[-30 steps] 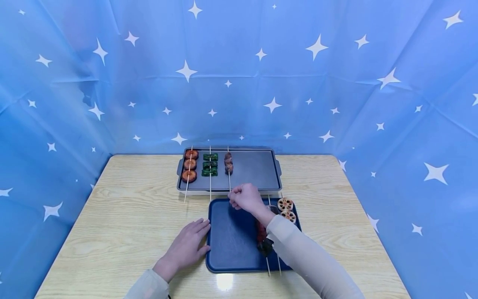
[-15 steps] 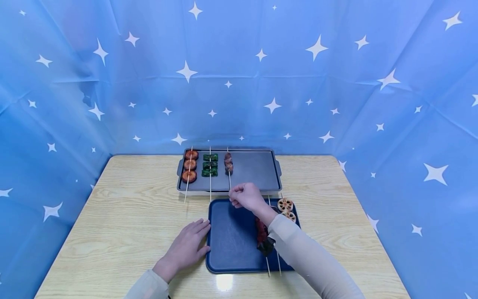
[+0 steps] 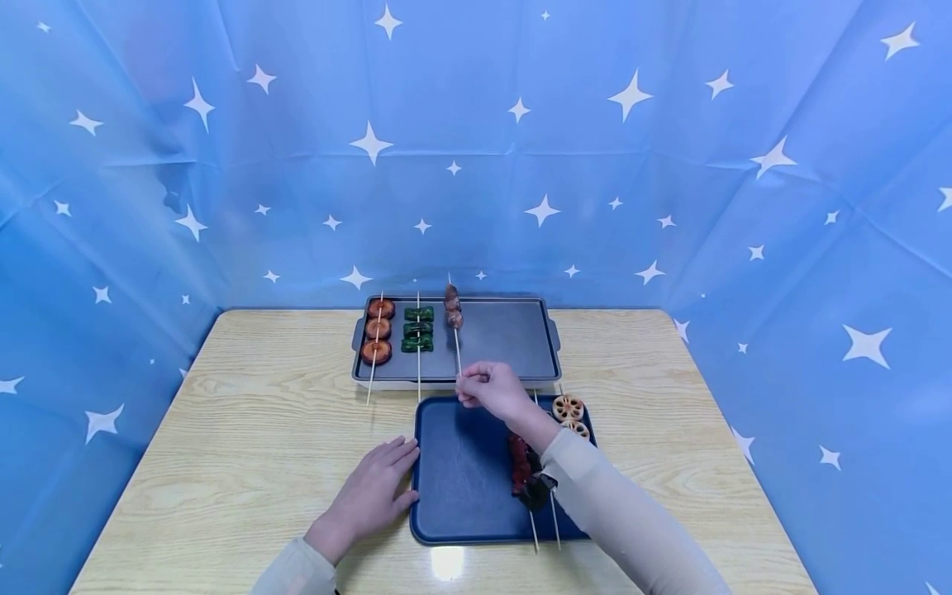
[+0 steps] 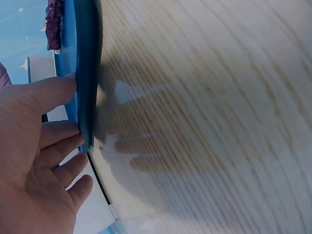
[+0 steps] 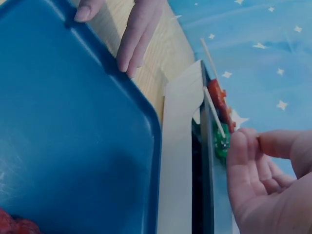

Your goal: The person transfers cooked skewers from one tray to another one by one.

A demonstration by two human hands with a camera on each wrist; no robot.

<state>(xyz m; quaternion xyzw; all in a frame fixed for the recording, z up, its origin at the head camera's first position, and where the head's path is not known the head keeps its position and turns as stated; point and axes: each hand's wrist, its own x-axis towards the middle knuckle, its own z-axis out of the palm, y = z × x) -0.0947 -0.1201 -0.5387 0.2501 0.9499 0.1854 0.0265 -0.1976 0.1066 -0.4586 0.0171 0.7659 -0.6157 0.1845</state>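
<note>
My right hand (image 3: 497, 392) pinches the lower end of a meat skewer's stick between thumb and fingers. The brown chunks of that meat skewer (image 3: 454, 309) are tilted up over the dark griddle (image 3: 506, 339). In the right wrist view the pinching fingers (image 5: 239, 156) overlap a green-pepper-like skewer (image 5: 222, 141). My left hand (image 3: 375, 487) rests with relaxed, spread fingers against the left edge of the dark blue tray (image 3: 468, 487). The left wrist view shows its thumb and fingertips touching the tray's rim (image 4: 87, 73).
On the griddle's left lie a skewer of orange-brown round slices (image 3: 378, 328) and a green skewer (image 3: 418, 328). Lotus-root slices (image 3: 568, 406) and a dark red skewer (image 3: 521, 463) lie on the tray's right, partly under my right forearm. A starry blue curtain (image 3: 476, 165) hangs behind the wooden table (image 3: 283, 413).
The meat skewer's chunks have risen from the griddle surface, its tip now higher toward the curtain. My right hand has barely shifted; my left hand stays still at the tray.
</note>
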